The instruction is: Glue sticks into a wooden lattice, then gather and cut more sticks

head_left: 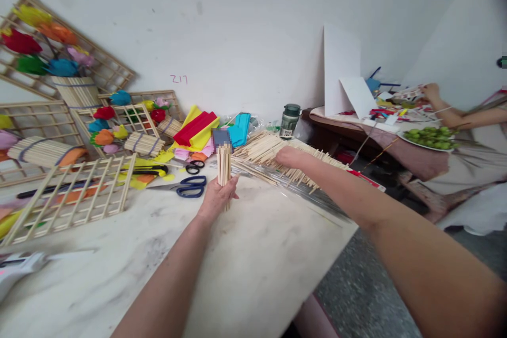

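My left hand (219, 194) is wrapped round an upright bundle of thin wooden sticks (224, 163) above the table. Out to the right, my right hand (292, 157) rests on a heap of loose wooden sticks (261, 147), its fingers curled down into them. Whatever those fingers pinch is hidden by the back of the hand. Blue-handled scissors (190, 187) lie just left of my left hand, with a smaller black-handled pair (195, 167) behind them. Folded red and yellow paper (196, 128) and blue paper (239, 129) sit beyond the bundle.
Stick lattices (75, 198) and stick vases with paper flowers (77, 90) crowd the left. A white glue gun (19, 269) lies near the left edge. A dark green bottle (290, 121) stands behind the heap. Across the gap, another person's hand (431, 92) works beside green fruit (431, 137).
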Demonstrator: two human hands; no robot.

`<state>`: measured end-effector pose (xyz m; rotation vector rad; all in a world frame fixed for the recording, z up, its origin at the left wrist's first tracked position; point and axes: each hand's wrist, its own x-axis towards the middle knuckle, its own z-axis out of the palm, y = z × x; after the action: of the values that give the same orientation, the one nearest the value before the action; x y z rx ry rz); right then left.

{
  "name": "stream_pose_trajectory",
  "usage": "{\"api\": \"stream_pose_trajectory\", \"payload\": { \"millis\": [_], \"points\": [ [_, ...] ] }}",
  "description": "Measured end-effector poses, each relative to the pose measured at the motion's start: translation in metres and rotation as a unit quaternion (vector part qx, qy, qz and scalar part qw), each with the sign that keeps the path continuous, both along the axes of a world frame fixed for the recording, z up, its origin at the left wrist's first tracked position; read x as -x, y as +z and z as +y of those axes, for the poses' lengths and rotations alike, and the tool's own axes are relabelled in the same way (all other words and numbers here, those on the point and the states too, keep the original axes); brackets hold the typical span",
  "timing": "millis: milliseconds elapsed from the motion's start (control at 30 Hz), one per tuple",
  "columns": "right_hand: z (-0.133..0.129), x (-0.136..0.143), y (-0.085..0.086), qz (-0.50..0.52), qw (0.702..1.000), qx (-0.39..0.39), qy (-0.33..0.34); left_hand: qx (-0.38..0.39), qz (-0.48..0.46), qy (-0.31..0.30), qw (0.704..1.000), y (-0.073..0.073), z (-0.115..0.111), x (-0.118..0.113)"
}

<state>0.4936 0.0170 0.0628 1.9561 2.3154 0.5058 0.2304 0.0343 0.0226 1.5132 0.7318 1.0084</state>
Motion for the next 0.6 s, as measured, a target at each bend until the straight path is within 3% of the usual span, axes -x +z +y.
{"api": "stream_pose_trajectory", "payload": {
  "millis": [200,400,500,600],
  "points": [
    [0.001,-0.008,0.002,-0.022,0.998,0.052,-0.009,-0.001,0.0,0.001,1.0,-0.002,0.002,0.0],
    [0.011,-0.015,0.02,-0.029,0.998,0.058,-0.029,-0.004,-0.002,0.004,1.0,-0.002,0.002,0.0],
    [0.014,-0.013,0.037,0.004,0.999,-0.001,-0.033,-0.006,-0.006,0.001,1.0,-0.003,0.003,0.0],
    [0.014,-0.003,0.055,0.194,0.975,-0.109,-0.017,-0.008,0.0,-0.005,1.0,-0.005,0.005,0.001]
  ]
}}
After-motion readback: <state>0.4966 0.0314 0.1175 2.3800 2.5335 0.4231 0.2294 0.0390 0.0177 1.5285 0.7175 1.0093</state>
